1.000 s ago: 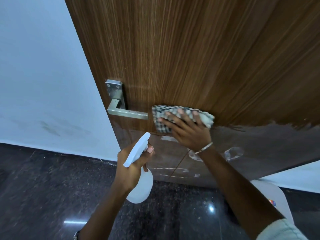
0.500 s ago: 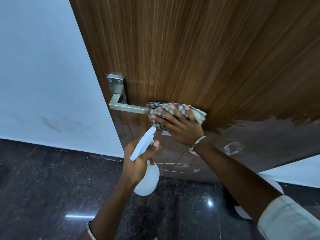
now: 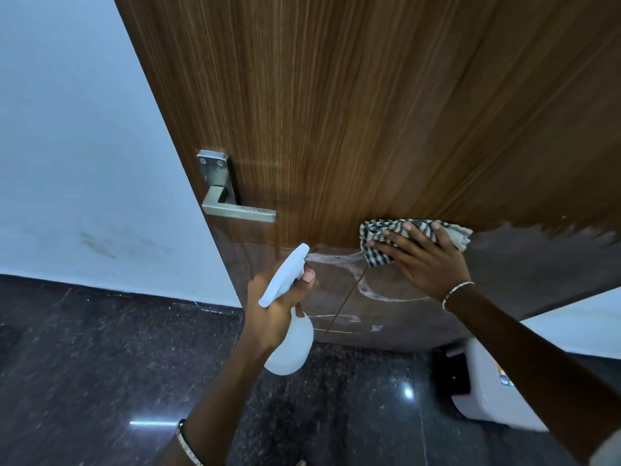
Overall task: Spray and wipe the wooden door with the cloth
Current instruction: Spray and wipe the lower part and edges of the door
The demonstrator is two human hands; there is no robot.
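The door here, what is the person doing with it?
A person is cleaning the wooden door. The right hand presses a checked cloth flat against it, to the right of the metal handle. The left hand grips a white spray bottle close to the door, below the handle. Whitish streaks show on the darker lower part.

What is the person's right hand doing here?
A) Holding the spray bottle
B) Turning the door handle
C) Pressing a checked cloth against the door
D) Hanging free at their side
C: the right hand lies with fingers spread on the checked cloth, flat against the wooden door, while the left hand grips the spray bottle.
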